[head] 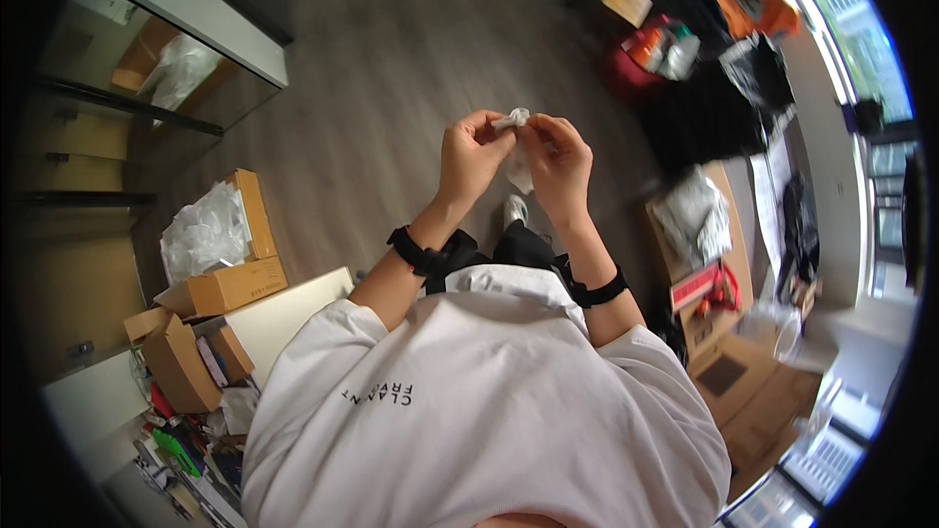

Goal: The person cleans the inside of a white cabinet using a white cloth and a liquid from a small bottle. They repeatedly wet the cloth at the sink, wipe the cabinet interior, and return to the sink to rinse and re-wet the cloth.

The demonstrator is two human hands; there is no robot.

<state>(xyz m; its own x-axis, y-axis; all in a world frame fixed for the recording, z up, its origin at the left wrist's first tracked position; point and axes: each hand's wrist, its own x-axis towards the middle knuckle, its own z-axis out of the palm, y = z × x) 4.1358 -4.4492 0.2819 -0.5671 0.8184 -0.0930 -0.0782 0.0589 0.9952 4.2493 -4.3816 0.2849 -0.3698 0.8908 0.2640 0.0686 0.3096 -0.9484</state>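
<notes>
Out in front of my body, both hands meet on a thin white plastic bag with a twisted, bunched top. My left hand pinches one end of the bunched part between thumb and fingertips. From the other side, my right hand pinches the same part close to its knot-like top. The translucent body of the bag hangs below the fingers, partly hidden behind my right hand. Whether the top is fully knotted, I cannot tell.
A cardboard box filled with clear plastic wrap stands at left, near a glass-fronted cabinet. Open cartons sit lower left. On the right are a red container, black bags and large cardboard. Wooden-look floor lies ahead.
</notes>
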